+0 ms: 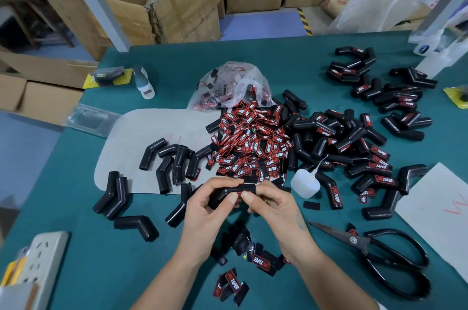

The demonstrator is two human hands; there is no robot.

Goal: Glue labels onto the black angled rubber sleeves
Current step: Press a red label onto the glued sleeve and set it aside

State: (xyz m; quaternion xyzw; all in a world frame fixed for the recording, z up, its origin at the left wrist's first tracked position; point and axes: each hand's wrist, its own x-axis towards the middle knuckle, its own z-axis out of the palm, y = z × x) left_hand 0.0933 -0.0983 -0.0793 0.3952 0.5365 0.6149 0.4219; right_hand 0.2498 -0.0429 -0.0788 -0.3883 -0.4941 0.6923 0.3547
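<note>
**Both hands gripping one bent rubber sleeve over the green mat**

The left hand (202, 204) and the right hand (271, 202) are together holding a single black angled sleeve (229, 193), a smooth matte rubber tube with one elbow bend. The fingers of each hand are curling round it, and both thumbs are pressing side by side on its near face, low in the middle of the view, just in front of the label heap.

The loose labels (250, 147) are lying in a dense pile, too many to count: small rounded rectangles, black with red borders and white and red lettering. A crumpled clear plastic bag (235, 84) is spilling more of them behind. A few more labels (233, 284) are lying scattered between the forearms.

About nine bare sleeves (174, 162) are lying to the left, partly on a pale grey rounded sheet (141, 132). To the right a far larger heap of labelled sleeves (359, 157) is spreading out, too tangled to count.

One squat translucent glue bottle (305, 184) with a thin nozzle is sitting just beside the right hand. One pair of black-handled scissors (374, 251) with dull steel blades is lying near the right forearm. The teal table cover (101, 259) is looking soft and felt-like. One white power strip (43, 259) is lying at the near left corner
</note>
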